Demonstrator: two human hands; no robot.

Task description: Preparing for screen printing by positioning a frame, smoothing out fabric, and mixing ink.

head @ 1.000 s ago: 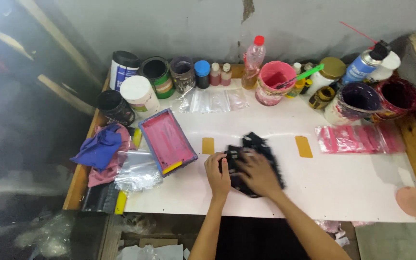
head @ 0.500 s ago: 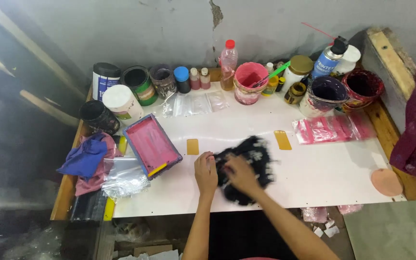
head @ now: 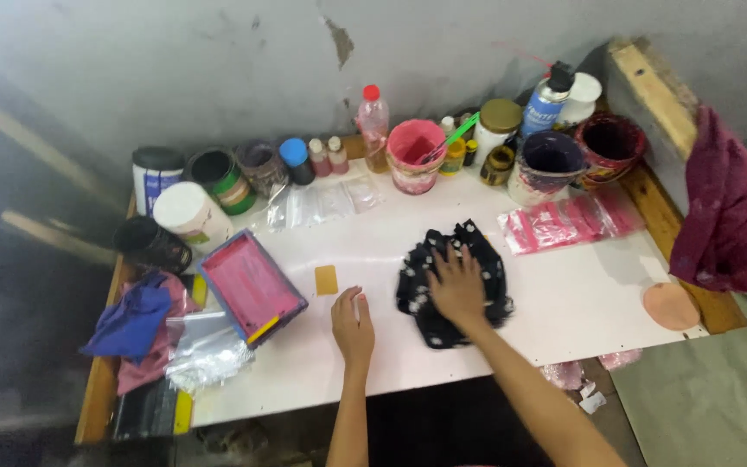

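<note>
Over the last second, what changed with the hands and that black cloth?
The left hand came off the black spotted cloth and now lies flat on the white table beside it. The right hand stays pressed on the cloth. The pink tray and paint pots are unmoved.

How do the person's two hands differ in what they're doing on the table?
The right hand lies spread on the black white-dotted cloth, while the left hand rests flat on the bare white tabletop, touching no cloth. The right hand reaches farther across the table; the left hand sits nearer the front edge. Both are bare, palm down, gripping nothing.
</note>
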